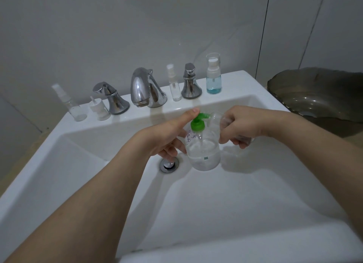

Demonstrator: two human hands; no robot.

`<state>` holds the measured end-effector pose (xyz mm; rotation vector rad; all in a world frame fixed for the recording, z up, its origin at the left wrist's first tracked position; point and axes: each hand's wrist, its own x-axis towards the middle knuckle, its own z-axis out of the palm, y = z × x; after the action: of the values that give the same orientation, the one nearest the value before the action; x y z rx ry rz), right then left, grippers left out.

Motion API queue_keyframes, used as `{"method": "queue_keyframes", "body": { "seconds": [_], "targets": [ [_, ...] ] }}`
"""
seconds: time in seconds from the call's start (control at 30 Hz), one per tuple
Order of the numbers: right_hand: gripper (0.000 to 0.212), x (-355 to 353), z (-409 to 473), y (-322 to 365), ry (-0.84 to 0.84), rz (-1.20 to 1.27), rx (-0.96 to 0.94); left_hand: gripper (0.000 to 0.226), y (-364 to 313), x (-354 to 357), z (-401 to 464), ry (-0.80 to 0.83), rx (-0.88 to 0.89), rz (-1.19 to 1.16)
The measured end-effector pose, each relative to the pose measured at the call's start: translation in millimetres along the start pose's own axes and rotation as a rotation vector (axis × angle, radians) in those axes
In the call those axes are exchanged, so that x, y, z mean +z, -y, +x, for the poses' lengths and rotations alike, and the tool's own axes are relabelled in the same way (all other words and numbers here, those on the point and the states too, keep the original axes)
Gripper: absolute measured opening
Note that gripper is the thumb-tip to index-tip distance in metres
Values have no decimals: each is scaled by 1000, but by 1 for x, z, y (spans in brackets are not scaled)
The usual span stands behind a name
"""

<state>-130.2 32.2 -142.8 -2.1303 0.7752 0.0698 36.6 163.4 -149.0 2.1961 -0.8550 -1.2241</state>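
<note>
A person works over a white sink (216, 207), the left hand (167, 135) wrapped round a clear pump bottle (204, 154) held above the basin at the drain's (169, 164) 2 o'clock, thumb stretched up just beside the green pump head (197, 123). The right hand (241, 125) grips a small clear bottle (216, 118), tilted so its mouth meets the nozzle. A clean fill likely calls for the mouth snug against the spout, slow full presses and an upright pump bottle, so drips fall into the basin. On the ledge at 12 o'clock stand a chrome faucet (145, 89), two handles, a slim spray bottle (173, 83) and a capped bottle of blue liquid (213, 76); at 10 o'clock, another spray bottle (68, 103). A dark glass bowl (318, 93) sits at 2 o'clock, well clear of the hands
</note>
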Motion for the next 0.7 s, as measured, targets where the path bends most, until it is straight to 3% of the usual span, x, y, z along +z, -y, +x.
{"method": "queue_keyframes", "body": {
  "seconds": [0.7],
  "targets": [
    [18, 1, 0, 3, -53, 31, -47, 111, -4, 6, -3, -65, 15, 24]
  ]
}}
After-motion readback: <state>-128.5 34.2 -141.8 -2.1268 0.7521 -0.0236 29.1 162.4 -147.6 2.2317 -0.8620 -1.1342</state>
